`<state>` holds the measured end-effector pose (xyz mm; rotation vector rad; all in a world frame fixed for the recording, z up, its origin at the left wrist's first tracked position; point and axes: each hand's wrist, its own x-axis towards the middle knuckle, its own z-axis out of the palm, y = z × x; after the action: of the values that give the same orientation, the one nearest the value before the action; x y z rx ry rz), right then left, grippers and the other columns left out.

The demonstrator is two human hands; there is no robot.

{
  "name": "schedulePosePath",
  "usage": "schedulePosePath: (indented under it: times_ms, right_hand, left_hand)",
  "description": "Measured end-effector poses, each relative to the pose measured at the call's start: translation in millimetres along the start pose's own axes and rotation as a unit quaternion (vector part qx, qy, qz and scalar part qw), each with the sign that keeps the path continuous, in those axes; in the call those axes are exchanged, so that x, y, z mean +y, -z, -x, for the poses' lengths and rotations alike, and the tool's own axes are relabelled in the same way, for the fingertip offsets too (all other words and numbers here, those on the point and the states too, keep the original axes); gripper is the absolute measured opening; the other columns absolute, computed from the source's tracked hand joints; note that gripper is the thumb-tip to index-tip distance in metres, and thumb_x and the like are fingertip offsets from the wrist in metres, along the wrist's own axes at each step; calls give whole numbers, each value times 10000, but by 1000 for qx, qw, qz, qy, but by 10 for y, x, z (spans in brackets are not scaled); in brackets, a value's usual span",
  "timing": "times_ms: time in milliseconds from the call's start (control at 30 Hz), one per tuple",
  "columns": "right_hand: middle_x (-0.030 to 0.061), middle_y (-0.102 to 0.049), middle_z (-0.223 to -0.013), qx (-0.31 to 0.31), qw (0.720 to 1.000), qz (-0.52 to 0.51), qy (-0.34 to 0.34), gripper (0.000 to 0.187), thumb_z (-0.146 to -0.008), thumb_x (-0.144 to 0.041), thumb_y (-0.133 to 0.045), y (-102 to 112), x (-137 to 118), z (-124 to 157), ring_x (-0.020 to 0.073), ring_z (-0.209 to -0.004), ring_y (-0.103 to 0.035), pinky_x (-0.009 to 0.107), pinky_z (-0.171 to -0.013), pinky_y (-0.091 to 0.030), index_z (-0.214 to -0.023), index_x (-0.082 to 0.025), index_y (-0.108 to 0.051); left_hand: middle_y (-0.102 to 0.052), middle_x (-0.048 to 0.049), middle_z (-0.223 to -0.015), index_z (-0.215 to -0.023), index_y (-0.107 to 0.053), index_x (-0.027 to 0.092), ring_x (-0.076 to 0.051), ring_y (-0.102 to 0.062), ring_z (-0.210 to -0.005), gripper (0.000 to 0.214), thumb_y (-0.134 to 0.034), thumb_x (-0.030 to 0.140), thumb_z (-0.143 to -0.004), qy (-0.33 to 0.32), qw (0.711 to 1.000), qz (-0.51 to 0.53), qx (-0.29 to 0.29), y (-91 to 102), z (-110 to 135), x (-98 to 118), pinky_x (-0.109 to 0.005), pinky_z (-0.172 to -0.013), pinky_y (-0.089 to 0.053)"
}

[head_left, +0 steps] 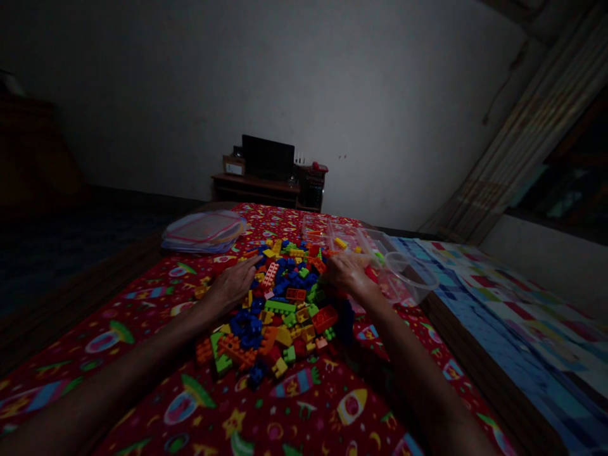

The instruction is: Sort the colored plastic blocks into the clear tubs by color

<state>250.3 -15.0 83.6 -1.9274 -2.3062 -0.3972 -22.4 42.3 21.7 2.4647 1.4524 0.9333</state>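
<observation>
A heap of small plastic building bricks (280, 304) in red, blue, yellow, green and orange lies on a red patterned cloth (304, 405). My left hand (232, 282) rests flat on the left edge of the heap, fingers stretched toward the bricks. On the right edge of the heap my right hand (346, 272) has its fingers curled among the bricks, next to the clear plastic containers (403, 275). What those fingers hold is hidden in the dim light.
A stack of clear plastic lids (204, 231) lies at the far left of the cloth. A blue patterned sheet (498, 304) lies to the right. A low wooden shelf with a dark screen (268, 168) stands against the far wall.
</observation>
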Motion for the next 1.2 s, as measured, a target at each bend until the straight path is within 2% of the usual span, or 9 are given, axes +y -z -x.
schedulePosePath:
  times_ms: [167,300,400,500,633,767,933,1067,1200]
  right_hand:
    - [84,-633,-792,-1,999,-33,-29,243,-865,-221,-462,5,16,-22,151,-690,-510,265,-589,-278,-942,-126,-673]
    - [26,-575,-683,-8,991,-132,-17,188,-844,-194,-477,50,85,-73,107,-586,-417,252,-547,-234,-791,-127,-644]
    - [-14,-503,-579,-20,977,-208,-33,235,-858,-206,-460,48,140,-95,87,-522,-367,243,-514,-210,-691,-132,-608]
    - [-17,-506,-575,2,972,-231,-50,239,-868,-225,-471,46,197,-114,84,-523,-385,235,-505,-213,-706,-133,-620]
    - [5,-570,-629,40,975,-210,-63,228,-881,-238,-485,56,259,-125,88,-555,-433,232,-526,-233,-772,-132,-655]
    - [46,-643,-716,47,973,-214,-72,244,-891,-257,-488,84,242,-106,99,-593,-493,232,-536,-256,-793,-131,-673]
    - [68,-658,-694,40,981,-157,-104,358,-920,-317,-428,101,185,-117,124,-584,-514,257,-533,-253,-734,-143,-679]
    - [76,-681,-776,62,983,-123,-118,345,-935,-335,-413,65,216,-124,140,-671,-555,254,-567,-278,-829,-156,-689]
    - [71,-678,-763,58,981,-131,-132,360,-942,-335,-390,61,273,-109,137,-657,-548,259,-555,-261,-845,-159,-689]
  left_hand:
    - [-596,-110,-1312,-1291,-544,105,-237,-542,-1224,568,-242,358,-881,4,1000,2,-2,-8,-10,-11,-392,-1086,-379]
    - [-592,-109,-1317,-1296,-542,119,-236,-535,-1233,578,-236,387,-884,5,1000,9,-2,-32,-21,-50,-393,-1089,-374]
    - [-604,-117,-1300,-1243,-587,128,-251,-541,-1221,561,-266,404,-875,-18,999,16,23,-34,-37,-73,-416,-1078,-388]
    - [-602,-140,-1295,-1148,-654,131,-280,-540,-1215,529,-311,415,-863,-51,997,11,58,3,-45,-50,-449,-1060,-401]
    - [-650,-110,-1225,-1040,-709,182,-273,-582,-1152,465,-355,436,-877,-86,995,25,48,77,-92,55,-430,-1023,-437]
    - [-654,-85,-1220,-1072,-691,207,-257,-586,-1134,402,-407,420,-884,-135,989,51,28,56,-365,180,-420,-1010,-444]
    - [-657,-109,-1180,-1161,-641,187,-241,-585,-1111,403,-474,416,-875,-208,977,52,-12,-209,-902,413,-394,-982,-445]
    - [-682,-108,-1069,-1124,-650,171,-250,-601,-1020,404,-637,378,-778,-211,976,-8,-62,-465,-1132,595,-352,-886,-475]
    - [-697,-48,-856,-1213,-601,155,-205,-629,-818,471,-614,253,-753,-170,978,-18,-123,-495,-1180,633,-281,-739,-482]
